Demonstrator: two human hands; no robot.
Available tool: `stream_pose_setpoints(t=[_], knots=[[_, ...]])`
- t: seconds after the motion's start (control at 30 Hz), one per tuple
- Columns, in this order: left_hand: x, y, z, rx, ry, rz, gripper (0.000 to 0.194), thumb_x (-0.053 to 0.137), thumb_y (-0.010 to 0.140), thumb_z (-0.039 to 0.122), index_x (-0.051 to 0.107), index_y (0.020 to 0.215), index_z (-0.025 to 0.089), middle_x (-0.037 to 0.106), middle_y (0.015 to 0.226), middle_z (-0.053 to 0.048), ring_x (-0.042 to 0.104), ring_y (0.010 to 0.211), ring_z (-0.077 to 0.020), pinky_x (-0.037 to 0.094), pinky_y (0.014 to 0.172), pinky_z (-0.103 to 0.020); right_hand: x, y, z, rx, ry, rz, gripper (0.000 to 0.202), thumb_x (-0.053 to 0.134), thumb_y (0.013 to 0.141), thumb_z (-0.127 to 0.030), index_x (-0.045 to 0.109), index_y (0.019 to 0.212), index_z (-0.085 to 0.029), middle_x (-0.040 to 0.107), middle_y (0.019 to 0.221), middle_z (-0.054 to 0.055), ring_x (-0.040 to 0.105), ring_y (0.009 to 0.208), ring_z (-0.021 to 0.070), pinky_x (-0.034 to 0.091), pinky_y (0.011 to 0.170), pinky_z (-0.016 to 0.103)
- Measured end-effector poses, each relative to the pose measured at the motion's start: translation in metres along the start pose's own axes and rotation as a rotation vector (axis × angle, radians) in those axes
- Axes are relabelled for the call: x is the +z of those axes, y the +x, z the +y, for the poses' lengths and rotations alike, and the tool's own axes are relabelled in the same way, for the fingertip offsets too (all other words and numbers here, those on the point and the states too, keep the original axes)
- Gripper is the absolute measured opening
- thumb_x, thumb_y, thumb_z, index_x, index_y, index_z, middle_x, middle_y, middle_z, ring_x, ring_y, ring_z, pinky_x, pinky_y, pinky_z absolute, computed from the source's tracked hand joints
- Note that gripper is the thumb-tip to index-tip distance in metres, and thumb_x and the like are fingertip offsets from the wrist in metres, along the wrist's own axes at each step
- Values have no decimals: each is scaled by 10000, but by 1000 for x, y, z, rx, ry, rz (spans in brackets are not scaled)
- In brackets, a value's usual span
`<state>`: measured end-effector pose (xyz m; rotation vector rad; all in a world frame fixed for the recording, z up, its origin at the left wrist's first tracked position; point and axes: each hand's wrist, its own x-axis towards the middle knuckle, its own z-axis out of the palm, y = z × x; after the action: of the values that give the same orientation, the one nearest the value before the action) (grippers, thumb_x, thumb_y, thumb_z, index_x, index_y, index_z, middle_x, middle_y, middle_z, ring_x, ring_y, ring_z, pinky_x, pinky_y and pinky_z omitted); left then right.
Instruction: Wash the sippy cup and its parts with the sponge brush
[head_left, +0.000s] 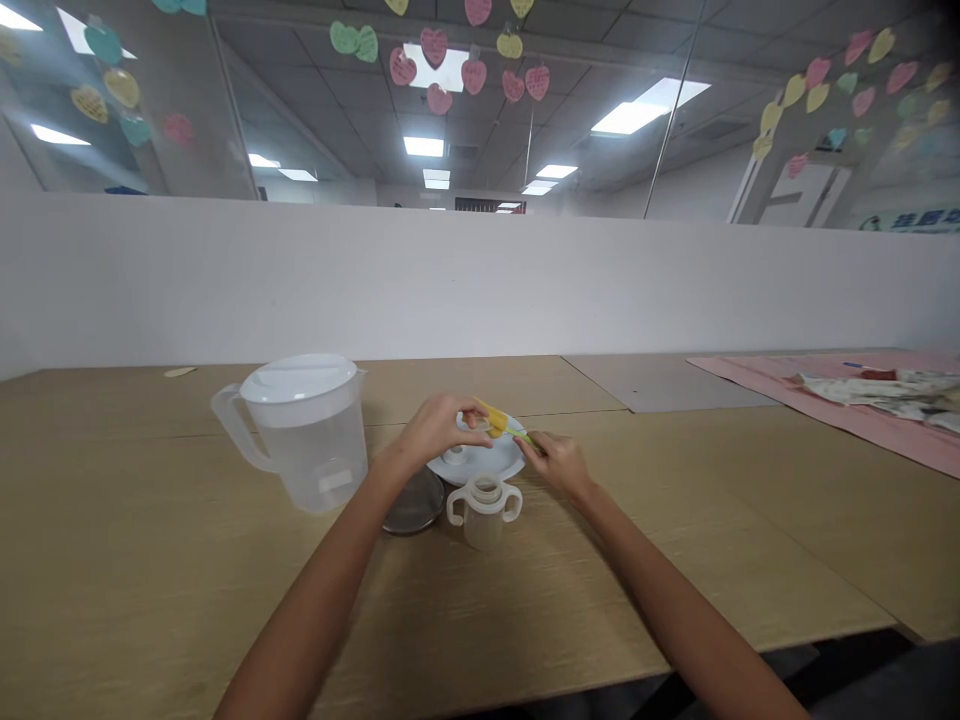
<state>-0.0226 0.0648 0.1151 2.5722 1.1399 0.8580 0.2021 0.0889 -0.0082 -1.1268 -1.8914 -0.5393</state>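
Observation:
Above a white plate (487, 465), my left hand (444, 425) has its fingers around a yellow piece (495, 417). My right hand (559, 463) grips a thin green stick (519, 435), whose far end meets the yellow piece. A small white part (454, 455) lies on the plate's left side. In front of the plate stands a clear cup with two white handles (484, 528), its top uncovered. A dark round tray (416, 502) sits left of the cup, partly behind my left forearm.
A large translucent pitcher (309, 435) with a white lid stands at the left. On the right, a pink cloth (757, 375) carries crumpled fabric (874, 392). Behind the table rises a white partition (450, 285). A small flat piece (180, 372) lies at the back left.

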Motion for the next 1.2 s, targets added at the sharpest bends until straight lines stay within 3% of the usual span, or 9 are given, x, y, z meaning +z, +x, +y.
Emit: stream_pose_setpoints(t=[0.13, 0.2, 0.3, 0.5, 0.73, 0.93, 1.03, 1.13, 1.2], knots=[[4, 1, -2, -66, -92, 125, 263, 625, 723, 301, 596, 948, 168, 618, 728, 19, 582, 696, -115, 443, 672, -201, -1, 0, 0, 1, 14, -10, 465, 359, 904, -456, 657, 753, -132, 579, 548, 34, 491, 494, 80, 286, 522, 199], [3, 1, -5, -78, -92, 120, 414, 660, 666, 213, 545, 1062, 179, 610, 814, 13, 578, 681, -102, 452, 645, -191, -1, 1, -1, 14, 12, -26, 477, 351, 902, -468, 659, 756, -134, 578, 549, 39, 494, 499, 84, 291, 524, 201], [-6, -3, -11, -101, -42, 25, 543, 601, 647, 99, 487, 1166, 208, 598, 954, -2, 577, 661, -84, 450, 620, -184, -2, 1, -1, 64, 3, -8, 483, 347, 901, -471, 646, 715, -139, 580, 558, 41, 491, 504, 87, 282, 516, 204], [-28, -15, -35, -389, 217, -331, 367, 575, 542, 8, 584, 869, 176, 653, 763, 25, 593, 680, -119, 390, 536, -170, -5, 3, 5, 183, -53, 66, 507, 328, 899, -483, 609, 653, -140, 562, 547, 37, 460, 491, 88, 246, 495, 211], [-4, -14, -52, -543, 389, -490, 217, 693, 509, 115, 597, 700, 154, 661, 661, -32, 607, 588, -166, 399, 494, -201, -4, 3, 4, 219, -24, 54, 511, 326, 893, -488, 582, 620, -140, 548, 532, 32, 441, 481, 82, 241, 486, 202], [-4, -18, -33, -502, 452, -446, 265, 709, 504, 84, 636, 755, 130, 678, 811, -112, 629, 722, -239, 470, 627, -282, -3, 3, 5, 234, -34, 43, 514, 321, 890, -495, 584, 624, -143, 545, 534, 27, 429, 475, 81, 238, 484, 206], [-4, -15, -25, -434, 499, -338, 260, 581, 675, 98, 633, 925, 148, 649, 968, -135, 602, 898, -253, 454, 777, -335, -4, 3, 6, 234, -35, 51, 515, 324, 888, -498, 579, 617, -142, 536, 527, 24, 419, 467, 78, 234, 482, 208], [10, -8, -20, -376, 501, -265, 272, 407, 819, 158, 622, 985, 158, 611, 1048, -137, 577, 964, -237, 432, 834, -351, -5, 4, 6, 229, -36, 56, 516, 327, 887, -501, 569, 607, -142, 530, 516, 23, 411, 462, 78, 225, 479, 209], [25, -5, -22, -365, 485, -269, 250, 434, 822, 224, 647, 902, 119, 608, 1013, -161, 585, 925, -249, 444, 809, -351, -5, 4, 7, 212, -41, 50, 516, 324, 890, -498, 567, 605, -142, 537, 520, 27, 418, 467, 80, 222, 481, 210]])
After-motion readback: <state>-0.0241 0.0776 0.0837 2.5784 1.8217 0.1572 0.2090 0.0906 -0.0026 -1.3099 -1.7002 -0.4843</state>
